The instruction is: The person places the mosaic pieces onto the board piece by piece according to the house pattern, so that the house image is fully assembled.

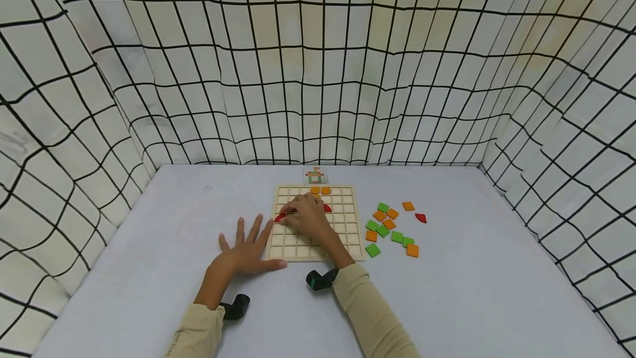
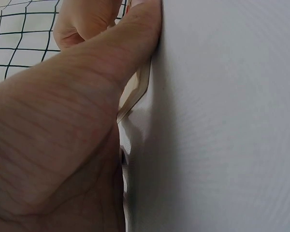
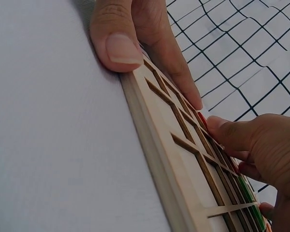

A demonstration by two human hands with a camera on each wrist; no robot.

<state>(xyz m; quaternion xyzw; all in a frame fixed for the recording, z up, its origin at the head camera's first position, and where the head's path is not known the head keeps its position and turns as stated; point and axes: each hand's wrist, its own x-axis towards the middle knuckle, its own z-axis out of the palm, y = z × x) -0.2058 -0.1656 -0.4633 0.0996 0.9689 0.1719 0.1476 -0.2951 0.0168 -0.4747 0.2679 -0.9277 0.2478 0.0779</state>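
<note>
A light wooden grid board lies on the table. My left hand is spread at its near left corner, the thumb touching the near edge and the index finger along the left side. My right hand reaches across the board and pinches a red piece in the leftmost column, its thumb against the piece in the right wrist view. Green pieces sit in the grid beneath that hand, mostly hidden. Another red piece and orange pieces lie in cells farther up.
Right of the board are scattered loose green tiles, orange tiles and one red piece. A small pattern card lies behind the board. Black netting over white walls surrounds the table.
</note>
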